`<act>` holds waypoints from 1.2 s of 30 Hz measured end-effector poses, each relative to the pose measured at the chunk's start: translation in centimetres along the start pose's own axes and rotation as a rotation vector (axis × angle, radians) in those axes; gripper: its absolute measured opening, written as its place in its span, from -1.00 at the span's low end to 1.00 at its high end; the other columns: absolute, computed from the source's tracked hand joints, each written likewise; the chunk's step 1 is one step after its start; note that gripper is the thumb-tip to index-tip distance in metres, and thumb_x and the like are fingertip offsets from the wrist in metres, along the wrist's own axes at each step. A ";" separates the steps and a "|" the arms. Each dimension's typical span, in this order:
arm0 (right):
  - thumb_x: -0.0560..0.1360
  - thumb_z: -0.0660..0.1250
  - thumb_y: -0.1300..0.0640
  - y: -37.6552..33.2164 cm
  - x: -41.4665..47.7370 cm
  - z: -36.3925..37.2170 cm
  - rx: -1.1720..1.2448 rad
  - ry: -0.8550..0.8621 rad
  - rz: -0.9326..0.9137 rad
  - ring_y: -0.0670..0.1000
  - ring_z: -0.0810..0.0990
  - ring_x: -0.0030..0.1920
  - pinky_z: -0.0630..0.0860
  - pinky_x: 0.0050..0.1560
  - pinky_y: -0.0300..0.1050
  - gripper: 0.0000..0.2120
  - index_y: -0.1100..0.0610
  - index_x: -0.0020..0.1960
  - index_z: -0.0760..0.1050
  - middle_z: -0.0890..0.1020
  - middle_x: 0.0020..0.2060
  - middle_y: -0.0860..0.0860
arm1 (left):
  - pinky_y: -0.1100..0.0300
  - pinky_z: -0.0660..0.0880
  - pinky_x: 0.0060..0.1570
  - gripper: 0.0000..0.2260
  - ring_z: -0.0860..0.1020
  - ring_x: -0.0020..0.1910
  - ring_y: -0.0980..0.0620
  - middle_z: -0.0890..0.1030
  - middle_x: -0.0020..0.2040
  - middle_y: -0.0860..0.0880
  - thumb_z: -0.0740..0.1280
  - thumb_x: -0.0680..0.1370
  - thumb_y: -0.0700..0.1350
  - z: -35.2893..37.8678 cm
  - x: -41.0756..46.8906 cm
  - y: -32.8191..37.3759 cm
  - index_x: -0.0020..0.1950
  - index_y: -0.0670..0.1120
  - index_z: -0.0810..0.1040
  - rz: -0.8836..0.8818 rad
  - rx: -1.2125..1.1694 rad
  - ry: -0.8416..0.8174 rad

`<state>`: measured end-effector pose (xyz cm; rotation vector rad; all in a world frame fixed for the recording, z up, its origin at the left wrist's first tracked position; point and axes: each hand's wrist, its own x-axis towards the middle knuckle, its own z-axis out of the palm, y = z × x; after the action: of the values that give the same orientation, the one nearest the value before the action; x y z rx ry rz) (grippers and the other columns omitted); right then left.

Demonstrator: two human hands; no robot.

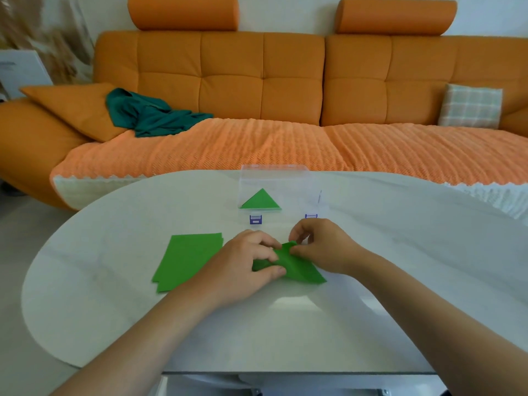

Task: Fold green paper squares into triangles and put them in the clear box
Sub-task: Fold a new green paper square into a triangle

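**Paper Fold in Progress: Both Hands on the Sheet**

The left hand (245,261) lies on a green paper sheet (297,270) with its fingers curled; the thumb presses the near edge of the paper flat and the fingertips bear on the folded middle. The right hand (320,244) pinches the raised far corner of the same sheet between thumb and forefinger, lifting that corner off the surface. The sheet is partly folded and creased; its right point lies flat on the white table (371,295), towards the near side.

Just to the left of the left hand, a stack of unfolded green squares (185,261) lies flat on the table, its edges slightly fanned.

Beyond the hands, near the far edge of the table, stands the clear box (274,181). One finished green triangle (260,200) lies inside it, on the left part of the floor, apex pointing away. Two purple latches (256,219) sit on the table at the box's near side, well apart from each other.

Behind the table stands an orange sofa (257,81). On it lie a teal cloth (151,115) at the left and a checked cushion (471,105) at the right.
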<state>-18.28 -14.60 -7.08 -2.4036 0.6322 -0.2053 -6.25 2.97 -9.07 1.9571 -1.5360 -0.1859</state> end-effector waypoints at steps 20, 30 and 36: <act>0.46 0.49 0.11 -1.9 -2.1 -0.7 0.506 0.035 0.127 -0.12 0.58 -0.32 0.50 -0.25 -0.30 -0.94 0.10 -0.14 0.70 0.71 -0.26 0.05 | 0.20 0.46 -0.05 -0.77 0.54 -0.15 0.11 0.60 -0.12 0.11 0.43 0.53 -0.07 0.5 1.4 1.6 0.12 0.18 0.51 -0.283 -0.397 0.253; 0.50 0.44 0.10 -2.1 -2.1 -0.5 0.510 0.033 0.097 -0.19 0.60 -0.30 0.50 -0.25 -0.37 -0.92 0.04 -0.12 0.71 0.73 -0.25 -0.04 | 0.43 0.41 -0.23 -0.88 0.52 -0.30 0.29 0.64 -0.27 0.14 0.45 0.51 -0.15 0.4 1.6 2.3 -0.13 0.08 0.67 -0.305 -0.389 0.379; 0.51 0.43 0.13 -2.0 -2.2 -0.2 0.503 0.064 0.063 -0.16 0.62 -0.26 0.52 -0.19 -0.32 -0.92 0.02 -0.09 0.71 0.73 -0.24 -0.06 | 0.49 0.43 -0.10 -0.82 0.59 -0.13 0.38 0.68 -0.11 0.27 0.42 0.54 -0.16 0.5 1.3 2.4 0.11 0.03 0.70 -0.297 -0.351 0.350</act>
<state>-19.46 -12.25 -5.66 -1.8976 0.6005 -0.3683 -8.03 1.26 -7.83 1.8084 -0.9184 -0.2079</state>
